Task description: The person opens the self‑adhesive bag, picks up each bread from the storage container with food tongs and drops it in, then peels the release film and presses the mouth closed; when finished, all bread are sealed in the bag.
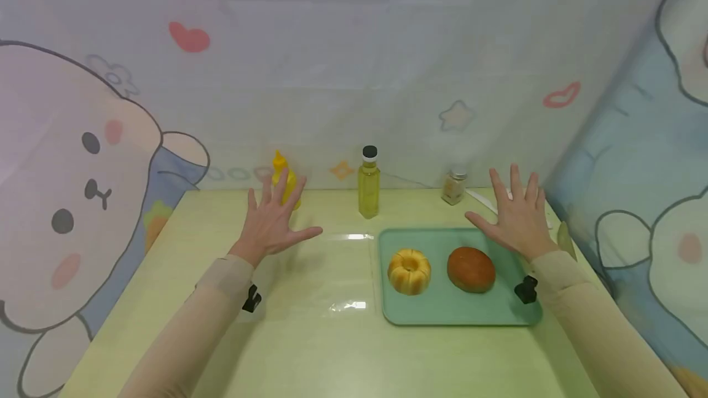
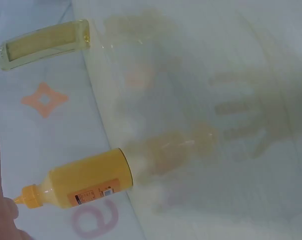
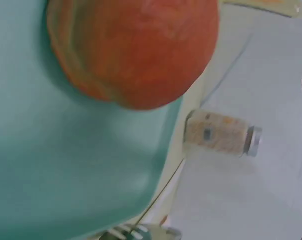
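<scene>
Both hands are raised over the table with fingers spread, holding nothing. My left hand [image 1: 272, 217] overlaps a yellow squeeze bottle [image 1: 292, 188] at the back; the left wrist view shows that bottle [image 2: 91, 179] upright with a pointed cap. My right hand [image 1: 517, 217] hovers at the back right corner of a green tray [image 1: 431, 315]. On the tray sit a ring-shaped yellow bun [image 1: 409, 280] and a round brown bun [image 1: 471, 270]. The brown bun [image 3: 136, 50] looms large in the right wrist view, with a small seasoning jar [image 3: 218, 132] beyond the tray.
A clear bottle of yellow oil [image 1: 369, 189] with a black cap stands at the back middle. Right of it is the seasoning jar [image 1: 455, 186]. A white utensil [image 1: 481, 200] lies behind the right hand. A printed cloth backdrop [image 1: 354, 78] rises along the table's back edge.
</scene>
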